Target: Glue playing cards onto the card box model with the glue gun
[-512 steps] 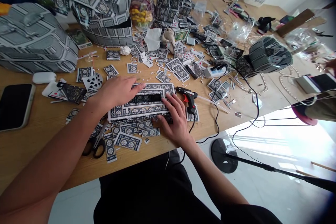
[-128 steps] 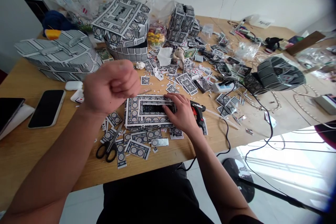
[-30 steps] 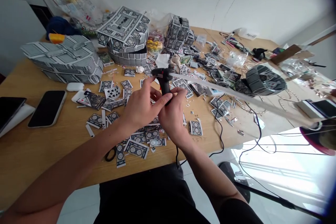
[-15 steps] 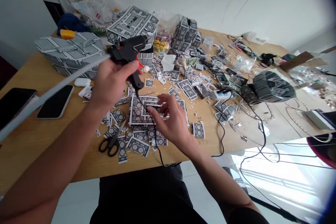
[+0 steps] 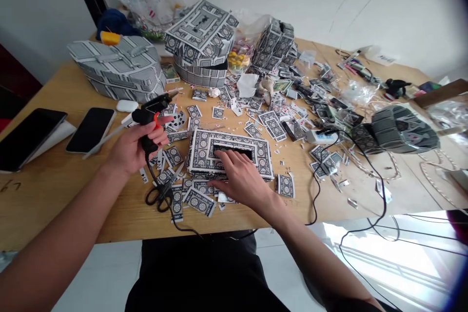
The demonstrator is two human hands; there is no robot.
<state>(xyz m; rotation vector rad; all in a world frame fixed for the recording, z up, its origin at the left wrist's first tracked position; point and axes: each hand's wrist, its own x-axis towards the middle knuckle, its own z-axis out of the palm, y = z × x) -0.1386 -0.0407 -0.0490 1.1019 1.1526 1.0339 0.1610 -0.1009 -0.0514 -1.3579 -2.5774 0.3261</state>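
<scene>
The left hand [image 5: 127, 152], left of centre in the frame, is wrapped around the glue gun's [image 5: 144, 116] grip, seemingly so the nozzle points clear of the card box [image 5: 201, 151]. At centre, the right hand [image 5: 244, 178] lies open across the box, apparently steadying it flat on the counter [image 5: 120, 214].

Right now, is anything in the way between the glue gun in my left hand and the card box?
Nothing tall that I can see. Between the glue gun and the card box there are only loose cards on the table. Your right hand does cover part of the box's top, near the opening.
</scene>
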